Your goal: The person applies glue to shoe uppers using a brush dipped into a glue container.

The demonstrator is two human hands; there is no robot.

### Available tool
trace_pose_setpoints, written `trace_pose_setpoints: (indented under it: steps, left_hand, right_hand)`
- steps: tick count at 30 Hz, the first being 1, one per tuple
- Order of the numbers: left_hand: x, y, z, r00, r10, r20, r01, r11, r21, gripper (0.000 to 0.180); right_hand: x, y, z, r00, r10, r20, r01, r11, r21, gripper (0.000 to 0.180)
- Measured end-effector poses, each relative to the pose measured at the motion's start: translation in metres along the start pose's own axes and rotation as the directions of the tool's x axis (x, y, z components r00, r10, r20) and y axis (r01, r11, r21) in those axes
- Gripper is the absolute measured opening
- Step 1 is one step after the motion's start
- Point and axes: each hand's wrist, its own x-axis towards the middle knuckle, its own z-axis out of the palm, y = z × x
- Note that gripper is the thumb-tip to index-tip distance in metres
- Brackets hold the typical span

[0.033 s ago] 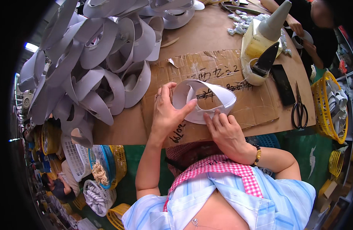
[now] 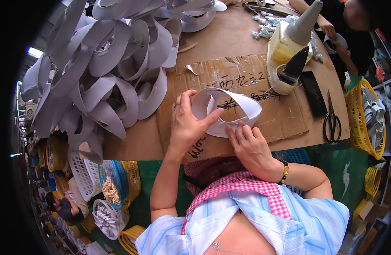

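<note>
A white sun visor (image 2: pixel 242 104), curved into a ring, lies on the flattened cardboard sheet (image 2: pixel 284 117) in front of me. My left hand (image 2: pixel 189 121) grips its left side, the fingers on the outer edge and the thumb reaching over the opening. With bent fingers, my right hand (image 2: pixel 250 146) presses on the near band of the visor; the fingertips are partly hidden against it. To the left rises a large heap of similar white visors (image 2: pixel 151 95), stacked and overlapping.
Toward the right stand a glue bottle (image 2: pixel 278 46) with a grey cone nozzle, a black-bladed tool (image 2: pixel 295 66), a dark flat block (image 2: pixel 313 93) and black scissors (image 2: pixel 331 123). Another person's hands (image 2: pixel 329 32) hold a white piece at far right. A yellow basket (image 2: pixel 357 127) is beside the table.
My left thumb has shifted slightly right and up over the visor's opening. The visor and my right hand look unmoved.
</note>
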Motion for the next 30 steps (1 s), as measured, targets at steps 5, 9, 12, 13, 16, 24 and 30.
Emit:
trace_pose_setpoints:
  steps: [5,9,12,13,16,24,30]
  left_hand:
    - [0.003,-0.016,0.006,0.989,-0.127,0.08,0.129,0.991,-0.018,0.039]
    - [0.0,-0.015,0.003,0.991,-0.128,0.048,0.136,0.961,-0.239,0.026]
    - [-0.006,-0.01,0.005,0.992,-0.101,0.07,0.122,0.886,-0.447,0.02]
    - [-0.009,-0.011,0.003,0.992,-0.101,0.069,0.122,0.887,-0.446,0.02]
    - [-0.011,-0.008,-0.003,0.995,-0.054,0.084,0.096,0.747,-0.658,0.03]
    - [-0.014,0.017,-0.014,0.99,-0.07,0.122,0.114,0.908,-0.404,0.033]
    - [-0.019,0.053,-0.036,0.996,0.021,-0.086,-0.048,0.943,-0.329,0.026]
  right_hand:
    - [-0.002,0.003,-0.002,0.999,0.012,-0.05,-0.008,0.997,0.071,0.051]
    - [-0.007,0.012,0.003,0.975,-0.003,-0.224,0.039,0.986,0.159,0.054]
    - [-0.01,0.021,-0.001,0.956,0.208,-0.208,-0.101,0.897,0.431,0.064]
    - [-0.014,0.027,-0.009,0.944,0.289,-0.16,-0.13,0.77,0.625,0.074]
    - [-0.022,0.033,-0.004,0.919,0.364,-0.152,-0.104,0.594,0.798,0.078]
    - [-0.027,0.032,-0.003,0.911,0.401,-0.101,-0.116,0.483,0.868,0.074]
    - [-0.021,0.036,-0.01,0.949,0.219,-0.228,-0.035,0.79,0.613,0.073]
